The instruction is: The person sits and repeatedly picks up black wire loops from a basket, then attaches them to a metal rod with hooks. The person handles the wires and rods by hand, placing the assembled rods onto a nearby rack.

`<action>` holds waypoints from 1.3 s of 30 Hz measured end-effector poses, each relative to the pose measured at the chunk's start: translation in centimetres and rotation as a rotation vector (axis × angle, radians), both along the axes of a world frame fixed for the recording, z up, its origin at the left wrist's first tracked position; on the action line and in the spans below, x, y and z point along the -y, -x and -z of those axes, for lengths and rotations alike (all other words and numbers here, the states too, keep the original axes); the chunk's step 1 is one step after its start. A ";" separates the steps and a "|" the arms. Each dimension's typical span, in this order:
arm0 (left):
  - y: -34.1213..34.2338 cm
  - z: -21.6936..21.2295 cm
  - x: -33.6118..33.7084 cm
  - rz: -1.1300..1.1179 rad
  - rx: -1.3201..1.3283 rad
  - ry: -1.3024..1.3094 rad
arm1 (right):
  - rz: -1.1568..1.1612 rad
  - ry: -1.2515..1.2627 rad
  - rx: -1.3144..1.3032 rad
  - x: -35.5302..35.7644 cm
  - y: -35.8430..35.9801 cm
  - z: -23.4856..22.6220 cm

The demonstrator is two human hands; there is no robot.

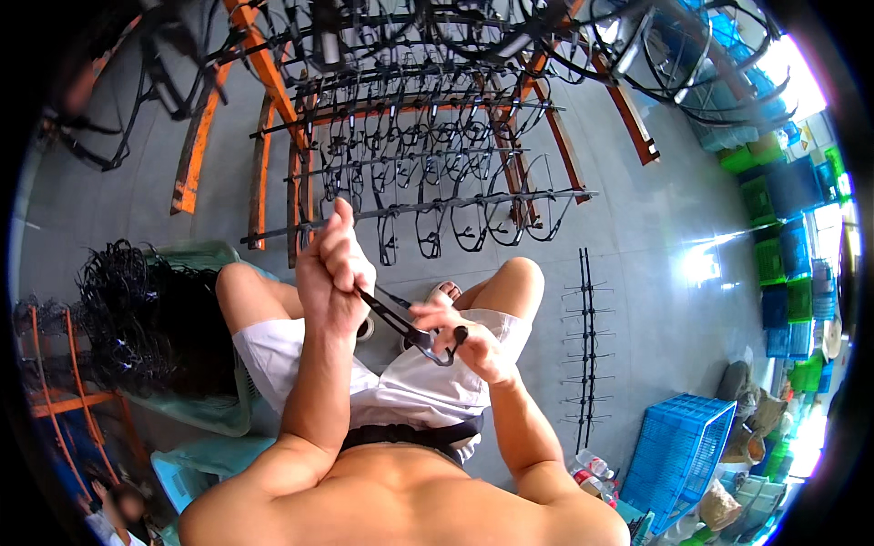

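My left hand (pixel 337 273) is closed in a fist, raised over my lap, and grips one end of a black looped strap-like part (pixel 397 320). The part slants down to the right from the fist, widening into a loop with a thicker black piece near its end. My right hand (pixel 473 348) is at that loop end, its fingers bent around it, slightly blurred. The exact kind of part cannot be told. Ahead of my hands, rows of similar black looped parts (pixel 428 227) hang from dark bars on an orange rack (pixel 273 82).
At left, a pale green crate (pixel 238 400) holds a heap of black strands (pixel 137 318). A narrow black bar with crosspieces (pixel 585 346) lies on the floor at right, near a blue basket (pixel 678 455) and bottles (pixel 594 469). Green and blue crates (pixel 787 264) line the right side. Another person (pixel 118 514) is at lower left.
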State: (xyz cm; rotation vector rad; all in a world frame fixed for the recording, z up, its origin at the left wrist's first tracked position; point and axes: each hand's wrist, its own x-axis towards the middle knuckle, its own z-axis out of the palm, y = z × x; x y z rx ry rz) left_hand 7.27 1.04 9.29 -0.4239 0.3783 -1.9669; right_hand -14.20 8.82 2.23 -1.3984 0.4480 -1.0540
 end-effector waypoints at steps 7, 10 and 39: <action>5.3 -2.2 -0.9 0.072 0.258 0.511 | -0.099 -1.106 0.907 0.3 -1.3 -2.4; 6.8 -0.9 -1.7 0.090 0.521 0.571 | -0.104 -0.712 1.278 -0.3 2.0 -1.3; 17.9 7.3 5.9 -0.464 2.647 1.278 | 0.688 -0.579 0.043 21.9 24.2 4.4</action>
